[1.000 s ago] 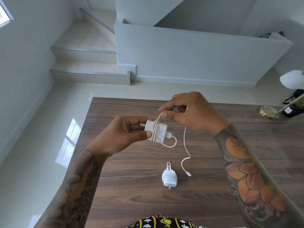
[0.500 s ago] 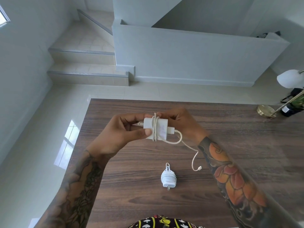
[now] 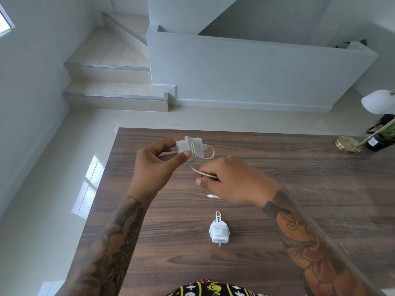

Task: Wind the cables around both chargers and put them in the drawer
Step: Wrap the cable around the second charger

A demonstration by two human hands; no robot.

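Head view is showing a wooden table point(image 3: 277, 189) carrying the work. Left hand point(image 3: 156, 165) is gripping a white charger point(image 3: 189, 146) by its plug end, above the table's far half, with a few cable turns around the body. Right hand point(image 3: 230, 180) is pinching the loose cable point(image 3: 203, 173) just below that charger; the cable tip point(image 3: 211, 196) is hanging beneath. Second charger point(image 3: 219, 230), fully wound, is lying on the table nearer the person.

Head-worn camera looks steeply down, close over the table point(image 3: 277, 167).
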